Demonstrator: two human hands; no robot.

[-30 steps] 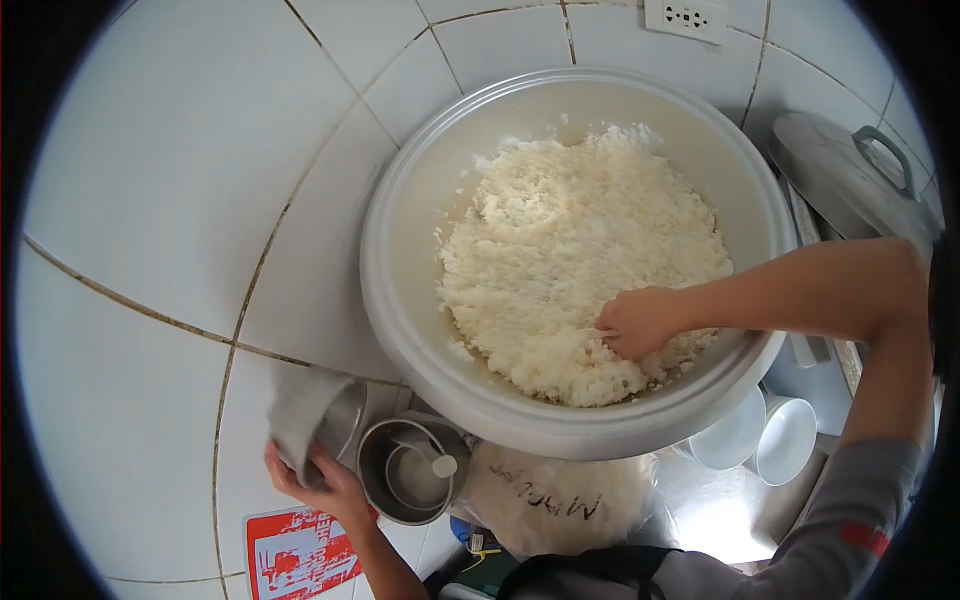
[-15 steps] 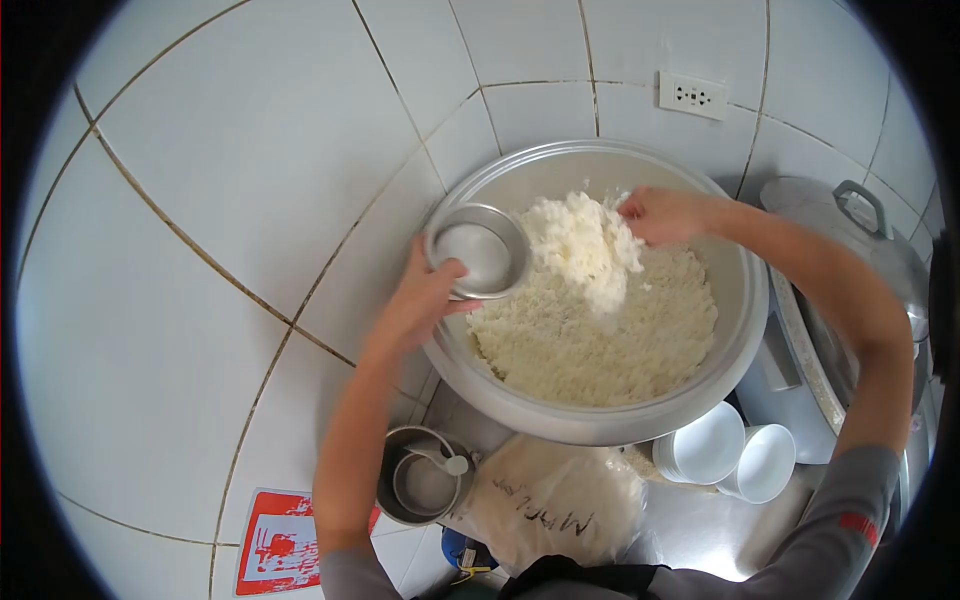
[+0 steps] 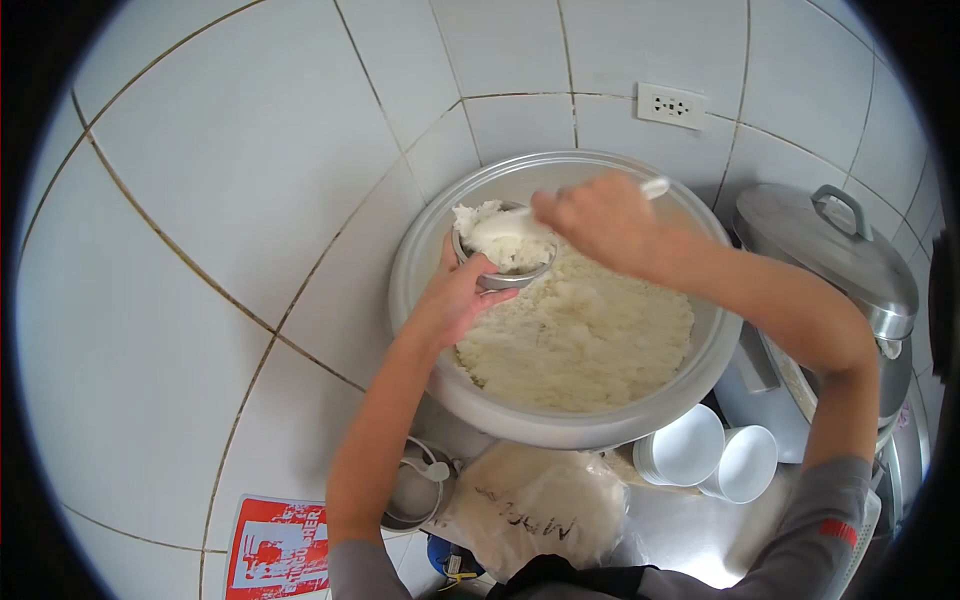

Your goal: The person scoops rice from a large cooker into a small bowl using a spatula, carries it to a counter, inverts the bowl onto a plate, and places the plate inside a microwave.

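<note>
My left hand (image 3: 460, 298) grips a small round metal bowl (image 3: 522, 281) over the left side of a large metal pot (image 3: 545, 428). White rice (image 3: 485, 222) fills the bowl and mounds above its rim. Closed around a white rice paddle (image 3: 655, 188), my right hand (image 3: 600, 222) is just right of the bowl. The paddle's handle end sticks out behind that hand, and its blade lies on the rice in the bowl. More cooked rice (image 3: 590, 340) covers the bottom of the pot.
White bowls (image 3: 683, 446) are stacked in front of the pot. A marked plastic bag (image 3: 535, 510) and a metal container (image 3: 412, 495) lie nearer me. At right stands a cooker with a metal lid (image 3: 835, 245). Tiled walls with an outlet (image 3: 670, 106) rise behind.
The bowl was bare inside and now holds rice. My right hand has moved left from the pot's far side, bringing the paddle and its rice load to the bowl.
</note>
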